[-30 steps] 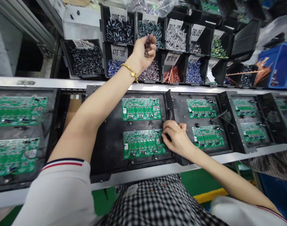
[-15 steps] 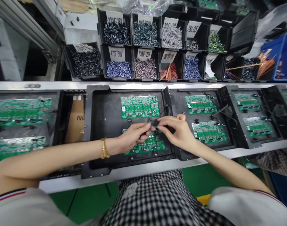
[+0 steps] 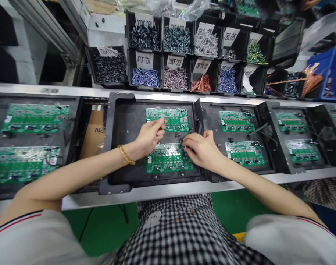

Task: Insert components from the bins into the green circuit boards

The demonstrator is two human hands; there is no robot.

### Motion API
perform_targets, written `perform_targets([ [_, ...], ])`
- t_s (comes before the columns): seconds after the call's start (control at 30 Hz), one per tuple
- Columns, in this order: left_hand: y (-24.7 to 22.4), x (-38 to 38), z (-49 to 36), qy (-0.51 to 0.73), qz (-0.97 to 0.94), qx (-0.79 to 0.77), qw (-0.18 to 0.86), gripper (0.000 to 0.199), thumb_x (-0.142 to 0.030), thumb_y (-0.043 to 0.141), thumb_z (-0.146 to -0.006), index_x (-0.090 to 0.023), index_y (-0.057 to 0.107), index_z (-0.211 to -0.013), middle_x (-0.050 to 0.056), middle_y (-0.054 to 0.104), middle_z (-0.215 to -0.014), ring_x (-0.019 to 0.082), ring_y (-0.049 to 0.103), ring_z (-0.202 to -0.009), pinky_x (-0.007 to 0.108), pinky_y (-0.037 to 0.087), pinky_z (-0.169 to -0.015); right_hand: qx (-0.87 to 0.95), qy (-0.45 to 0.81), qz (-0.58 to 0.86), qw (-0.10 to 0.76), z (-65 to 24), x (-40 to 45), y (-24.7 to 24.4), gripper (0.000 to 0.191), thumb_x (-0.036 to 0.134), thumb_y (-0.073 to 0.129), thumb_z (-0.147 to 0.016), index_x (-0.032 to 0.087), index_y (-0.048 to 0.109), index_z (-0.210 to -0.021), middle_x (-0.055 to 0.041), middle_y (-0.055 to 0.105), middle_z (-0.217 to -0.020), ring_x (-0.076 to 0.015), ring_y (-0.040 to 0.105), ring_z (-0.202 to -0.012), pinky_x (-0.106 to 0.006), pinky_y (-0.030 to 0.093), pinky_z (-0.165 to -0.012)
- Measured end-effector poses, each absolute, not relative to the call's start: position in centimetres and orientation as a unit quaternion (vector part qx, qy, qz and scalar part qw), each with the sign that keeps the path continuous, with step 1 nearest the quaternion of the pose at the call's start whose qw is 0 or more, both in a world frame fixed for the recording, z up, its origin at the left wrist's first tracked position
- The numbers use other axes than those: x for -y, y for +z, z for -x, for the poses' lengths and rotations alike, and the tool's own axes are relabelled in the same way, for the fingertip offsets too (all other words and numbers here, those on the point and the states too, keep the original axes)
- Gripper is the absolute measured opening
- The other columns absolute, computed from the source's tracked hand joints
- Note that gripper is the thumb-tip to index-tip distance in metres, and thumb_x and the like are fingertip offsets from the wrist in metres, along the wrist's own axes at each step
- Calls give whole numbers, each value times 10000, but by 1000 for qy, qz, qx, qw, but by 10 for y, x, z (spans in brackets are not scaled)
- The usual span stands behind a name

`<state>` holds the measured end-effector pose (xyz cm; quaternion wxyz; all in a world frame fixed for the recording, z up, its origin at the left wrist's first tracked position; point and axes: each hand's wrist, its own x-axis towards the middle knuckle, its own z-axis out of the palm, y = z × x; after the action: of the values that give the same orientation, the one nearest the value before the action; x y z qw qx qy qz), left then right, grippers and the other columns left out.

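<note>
Silver-edged bench (image 3: 157,191) spans everything; middle tray (image 3: 126,123), black, is the reference; parts bins (image 3: 241,48) stand in two rows beyond its far edge; right tray (image 3: 210,125) adjoins its right side, two boards inside; in the middle tray lie two green boards, far board (image 3: 176,124) and near board (image 3: 166,158), both toward its right half; progress looks partway: small parts (image 3: 171,169) sit along their near edges; right tray's farther board carries a copper-coloured strip (image 3: 239,119), none shows here, so the middle pair seems less complete; full count unreadable; left hand (image 3: 153,134) over the tray's middle, partly covering the far board, fingers curled, tips bunched; can't tell if holding anything; right hand (image 3: 202,149) by the tray's right wall, narrow pinch at the near board's far right corner; contents hidden, contact unclear.
</note>
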<state>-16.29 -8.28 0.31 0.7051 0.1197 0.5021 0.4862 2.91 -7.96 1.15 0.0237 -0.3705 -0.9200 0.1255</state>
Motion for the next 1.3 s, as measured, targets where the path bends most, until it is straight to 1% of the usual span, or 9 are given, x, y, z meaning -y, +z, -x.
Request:
perform_targets([
  [0.1, 6, 71, 162, 524, -112, -465, 705, 210, -130, 470, -921, -81, 597, -762, -24, 447, -614, 5, 335, -438, 118, 215, -379, 921, 124, 369, -3, -28, 77, 0, 184, 126, 413, -839, 142, 595, -823, -86, 667, -965, -222, 562, -900, -344, 179, -708],
  [0.3, 11, 75, 154, 523, -94, -443, 722, 186, -8, 487, -863, -79, 659, -857, 15, 549, -721, 2, 358, -452, 114, 267, -386, 925, 175, 338, 1, -34, 68, -3, 152, 111, 434, -818, 157, 579, -820, -57, 660, -934, -204, 548, -925, -335, 176, -704],
  [0.7, 8, 84, 119, 462, -99, -429, 770, 164, -61, 514, -876, -52, 677, -861, 45, 595, -771, -7, 340, -449, 117, 240, -393, 943, 77, 305, -109, -48, 63, 7, 225, 32, 394, -806, 121, 600, -802, -103, 641, -929, -224, 513, -896, -354, 181, -711],
  [0.8, 6, 89, 114, 434, -104, -425, 787, 182, -143, 553, -877, -48, 671, -775, 33, 558, -717, -4, 337, -450, 122, 212, -390, 938, 88, 325, -84, -54, 65, 3, 203, 60, 413, -834, 114, 605, -797, -120, 650, -926, -229, 532, -908, -352, 201, -724],
  [0.87, 3, 93, 114, 416, -107, -430, 794, 220, -204, 568, -877, -47, 668, -759, 28, 539, -694, 1, 338, -450, 130, 200, -391, 925, 128, 353, -48, -57, 64, 3, 145, 126, 473, -847, 126, 605, -786, -97, 662, -875, -209, 559, -841, -347, 224, -730],
  [0.97, -1, 97, 114, 405, -114, -441, 793, 218, -238, 587, -867, -52, 671, -791, 25, 532, -689, 12, 359, -464, 137, 210, -401, 884, 216, 409, 71, -58, 60, 10, 125, 233, 529, -857, 161, 613, -799, -51, 684, -835, -174, 594, -768, -327, 288, -730],
  [1.07, -1, 100, 114, 402, -130, -438, 793, 249, -233, 576, -873, -57, 638, -707, 19, 526, -674, 16, 355, -468, 141, 211, -405, 853, 263, 417, 172, -52, 61, 20, 140, 282, 531, -867, 185, 628, -838, -41, 705, -870, -164, 622, -805, -305, 338, -715],
  [1.17, 4, 102, 115, 395, -137, -428, 801, 294, -205, 545, -888, -60, 605, -640, 17, 522, -652, 20, 348, -473, 142, 227, -410, 871, 210, 406, 182, -46, 67, 27, 134, 257, 525, -866, 182, 625, -820, -31, 708, -858, -161, 624, -785, -324, 297, -734],
  [1.3, 11, 102, 125, 351, -94, -453, 814, 222, -52, 464, -890, -47, 655, -779, 67, 593, -744, 47, 465, -564, 151, 385, -528, 892, 144, 409, 130, -48, 77, 25, 123, 188, 480, -859, 171, 601, -849, -37, 692, -920, -163, 604, -805, -333, 225, -722],
])
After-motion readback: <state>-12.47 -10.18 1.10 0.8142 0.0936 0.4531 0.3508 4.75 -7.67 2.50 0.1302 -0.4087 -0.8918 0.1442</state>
